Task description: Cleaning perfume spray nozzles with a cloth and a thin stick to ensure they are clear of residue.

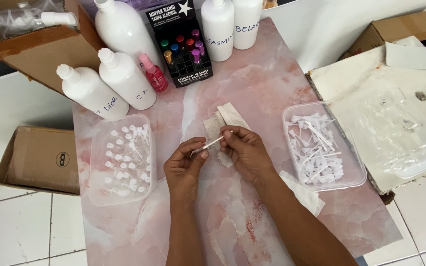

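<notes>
Both my hands meet over the middle of a pink marbled table [252, 83]. My left hand [186, 165] pinches the lower end of a small clear spray vial with a thin white tube [214, 143]. My right hand [245, 150] grips the upper end of the same piece. Under the hands lies a crumpled beige cloth [223, 118]. A clear plastic tub [97, 192] of several small capped vials sits left of my hands. Another clear tub [356, 180] to the right holds several white spray tubes.
Several white bottles [124, 79] stand at the far edge beside a small pink spray bottle [154, 73] and a black display box of coloured roll-on vials [181, 47]. Cardboard boxes [40, 157] sit left and far left. A clear blister tray [400, 133] lies on paper at right.
</notes>
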